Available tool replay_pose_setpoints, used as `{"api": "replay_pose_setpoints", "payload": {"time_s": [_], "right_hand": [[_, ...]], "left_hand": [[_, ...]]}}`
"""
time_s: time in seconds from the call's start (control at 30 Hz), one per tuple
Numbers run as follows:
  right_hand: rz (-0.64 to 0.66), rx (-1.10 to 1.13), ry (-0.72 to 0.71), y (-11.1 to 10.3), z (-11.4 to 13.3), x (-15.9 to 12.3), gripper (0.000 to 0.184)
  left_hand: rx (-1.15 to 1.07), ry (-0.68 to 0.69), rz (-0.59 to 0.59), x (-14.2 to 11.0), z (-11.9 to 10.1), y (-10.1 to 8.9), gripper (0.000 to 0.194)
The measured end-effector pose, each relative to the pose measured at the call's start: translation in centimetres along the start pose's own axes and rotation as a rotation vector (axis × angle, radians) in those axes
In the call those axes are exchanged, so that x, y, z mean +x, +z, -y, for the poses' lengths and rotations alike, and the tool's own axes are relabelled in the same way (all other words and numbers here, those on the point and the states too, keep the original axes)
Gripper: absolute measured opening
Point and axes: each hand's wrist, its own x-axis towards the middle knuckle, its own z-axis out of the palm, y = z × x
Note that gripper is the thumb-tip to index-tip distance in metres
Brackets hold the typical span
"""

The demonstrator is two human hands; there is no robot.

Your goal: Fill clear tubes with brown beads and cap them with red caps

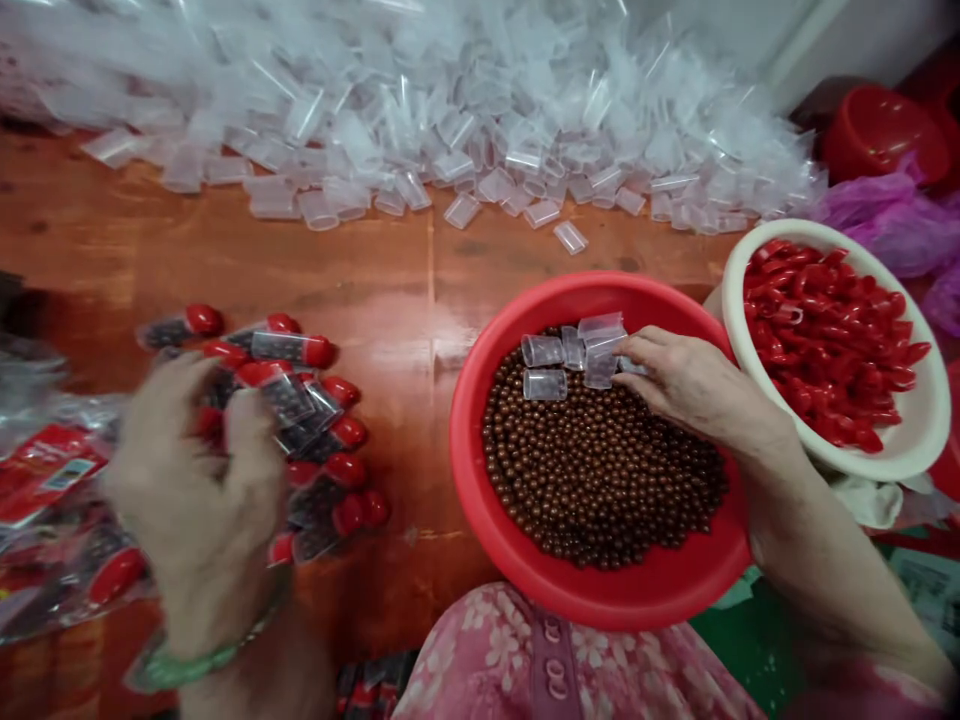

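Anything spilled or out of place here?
Little stands out: no spilled beads visible around the red basin. Only one clear tube looks stray, lying on the table slightly apart from the pile.

Bulk heaps of plastic tubes [454,130] suggest a workshop.

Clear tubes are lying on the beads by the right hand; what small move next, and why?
Probably scoop brown beads with the clear tube nearest the right hand: that tube looks empty, while the red-capped tubes by the left hand look dark inside.
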Motion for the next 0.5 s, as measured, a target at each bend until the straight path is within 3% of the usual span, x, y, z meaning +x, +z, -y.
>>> {"api": "replay_pose_setpoints", "payload": {"time_s": [0.07,0.2,0.3,0.5], "right_hand": [[0.081,-0.088,0.115,0.2,1.1,0.5,0.027],[0.088,-0.122,0.295,1.1,1.9,1.4,0.037],[0.064,0.047,0.273,2.0,1.8,2.0,0.029],[0.076,0.309,0.088,3.1,2.7,1.7,0.015]], "left_hand": [[-0.016,0.061,0.082,-0.5,-3.0,2.6,0.038],[-0.184,0.393,0.313,-1.3,-7.7,7.0,0.023],[-0.161,0.433,0.322,-1.5,-8.5,8.4,0.020],[-0.191,0.419,0.364,-1.4,-7.6,8.7,0.020]]}}
